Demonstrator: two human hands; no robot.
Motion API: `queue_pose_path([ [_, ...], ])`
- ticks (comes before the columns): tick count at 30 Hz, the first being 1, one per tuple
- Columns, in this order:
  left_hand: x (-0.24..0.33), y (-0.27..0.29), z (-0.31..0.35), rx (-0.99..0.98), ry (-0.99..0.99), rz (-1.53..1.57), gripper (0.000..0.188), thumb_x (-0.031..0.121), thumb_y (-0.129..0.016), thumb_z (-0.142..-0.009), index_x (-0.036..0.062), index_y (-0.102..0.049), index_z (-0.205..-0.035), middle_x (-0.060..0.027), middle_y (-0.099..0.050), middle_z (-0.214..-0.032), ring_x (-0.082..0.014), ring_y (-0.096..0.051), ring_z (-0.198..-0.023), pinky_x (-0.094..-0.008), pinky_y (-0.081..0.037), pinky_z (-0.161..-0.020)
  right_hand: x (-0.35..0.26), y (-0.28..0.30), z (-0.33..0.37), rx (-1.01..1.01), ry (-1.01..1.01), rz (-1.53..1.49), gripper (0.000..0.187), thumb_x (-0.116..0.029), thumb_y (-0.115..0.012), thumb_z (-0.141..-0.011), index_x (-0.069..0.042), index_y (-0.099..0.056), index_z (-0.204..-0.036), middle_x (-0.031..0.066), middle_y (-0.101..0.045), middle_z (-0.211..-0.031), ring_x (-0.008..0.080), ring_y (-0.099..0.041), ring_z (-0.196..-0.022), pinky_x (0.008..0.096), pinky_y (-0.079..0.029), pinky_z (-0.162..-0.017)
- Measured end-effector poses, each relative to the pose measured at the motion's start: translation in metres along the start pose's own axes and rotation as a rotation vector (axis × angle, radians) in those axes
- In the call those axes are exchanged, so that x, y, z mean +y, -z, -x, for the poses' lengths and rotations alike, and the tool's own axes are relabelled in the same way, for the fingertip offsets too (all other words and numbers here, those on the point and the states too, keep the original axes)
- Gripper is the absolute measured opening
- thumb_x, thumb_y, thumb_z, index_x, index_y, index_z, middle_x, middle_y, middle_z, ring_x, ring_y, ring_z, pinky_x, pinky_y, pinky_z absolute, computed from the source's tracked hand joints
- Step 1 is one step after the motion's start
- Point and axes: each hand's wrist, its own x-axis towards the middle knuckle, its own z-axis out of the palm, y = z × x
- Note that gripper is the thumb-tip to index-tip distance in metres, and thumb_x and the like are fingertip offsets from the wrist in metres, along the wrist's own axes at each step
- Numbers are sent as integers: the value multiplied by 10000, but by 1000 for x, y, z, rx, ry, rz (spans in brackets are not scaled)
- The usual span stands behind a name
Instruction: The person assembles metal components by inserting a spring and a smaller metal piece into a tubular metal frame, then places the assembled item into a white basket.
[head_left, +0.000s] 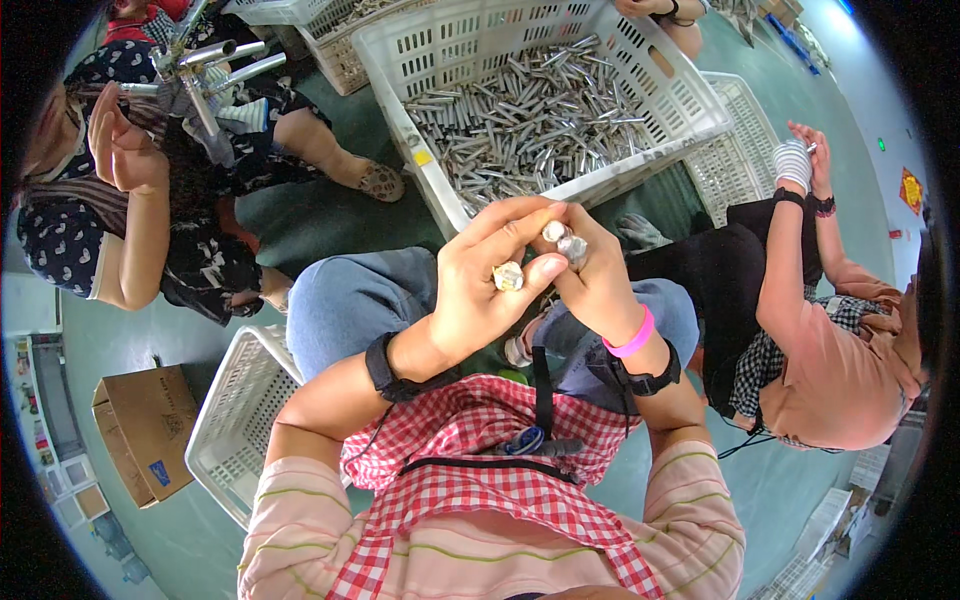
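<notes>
The left hand (490, 265) and right hand (592, 268) are meeting at the fingertips, just on the wearer's side of the large white crate (640, 160). The left is gripping a silver piece with a yellowish end (508, 276); the right is clasping two silver pieces (572, 248) beside its thumb — whether the ends are plugged is too small to tell. Loose metal tubes (535, 120) are lying heaped inside the crate.

Judgement: the step is appearing to be fingertip handling of single pieces. Good practice is calling for gripping each by its body, leaving the end exposed, and steadying with the right hand while the left thumb is pressing. Holding several at once is risking a slip — working closer to the crate's rim would be limiting stray drops.
</notes>
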Motion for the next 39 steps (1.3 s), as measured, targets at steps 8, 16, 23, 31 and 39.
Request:
queue_pose_path([
  [8,-1,3,0,25,-59,86,283,217,-579,-825,21,-616,-1025,-125,-597,-1003,-206,-576,-892,-291,-447,-782,-2,-4,0,-66,80,-129,346,-40,-588,-698,11,-463,-1016,203,-501,-972,382,-506,-900,392,-423,-757],
  [16,0,2,0,42,2,94,228,83,-659,-739,32,-633,-960,-96,-626,-943,-174,-594,-804,-258,-461,-677,-4,10,2,-277,-130,-593,395,-117,-412,-804,43,-415,-1164,82,-479,-1030,173,-462,-972,304,-366,-841],
  [23,-4,2,0,-9,23,146,255,42,-690,-707,29,-638,-956,-102,-631,-946,-191,-603,-854,-278,-468,-736,15,1,19,-233,-272,-846,452,-229,-361,-915,57,-337,-1264,90,-448,-1204,145,-397,-1124,292,-298,-957],
  [31,-6,-1,2,-45,37,167,267,27,-685,-704,38,-632,-965,-90,-639,-961,-197,-610,-875,-282,-473,-755,9,2,14,-224,-272,-777,424,-261,-345,-910,47,-417,-1192,91,-449,-1206,157,-391,-1139,296,-278,-973],
  [39,-11,-4,0,-24,-58,129,253,33,-692,-691,45,-633,-937,-91,-643,-917,-202,-624,-824,-283,-490,-722,-3,4,7,-237,-267,-785,445,-340,-368,-923,34,-484,-1133,76,-512,-1102,148,-454,-1044,286,-321,-925],
])
